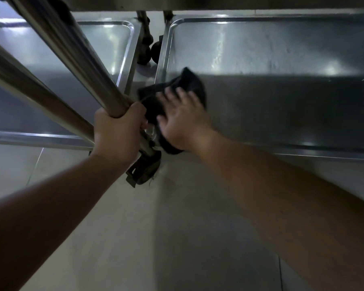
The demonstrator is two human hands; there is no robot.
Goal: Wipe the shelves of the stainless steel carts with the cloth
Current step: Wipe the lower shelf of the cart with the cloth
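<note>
Wiping in progress on the low stainless steel tray shelf [281, 97] of the right-hand cart, judged from the scene as it lies. Crumpled black cloth [185, 85] pressed flat at the near left corner of this shelf, under the spread, roughly straight fingers of the right hand [181, 120] — palm down, nothing curled round the cloth, outline blurred by motion. Left hand [118, 131] wrapped tightly round the polished round steel upright post [82, 66] just left of that corner, apparently to steady the cart or the body.

Progress: uncertain. Faint streaks and smears visible on the far part of the shelf, well away from the cloth; whether these mark wiped or unwiped metal cannot be told. Most of the shelf to the right of the cloth probably left to cover. A second shallow steel tray shelf [105, 45] of a neighbouring cart to the left of the post, untouched by either hand at this moment — its state likewise unclear.

Surface and room: raised rolled rim around each shelf, rounded corners, dull reflections of overhead light. Black caster wheel [144, 171] just below the near left corner, 2 more dark casters [149, 49] in the gap between the carts at the far side. Pale tiled floor [135, 238] beneath, dim light overall. Underside of an upper shelf [218, 2] across the top edge.
</note>
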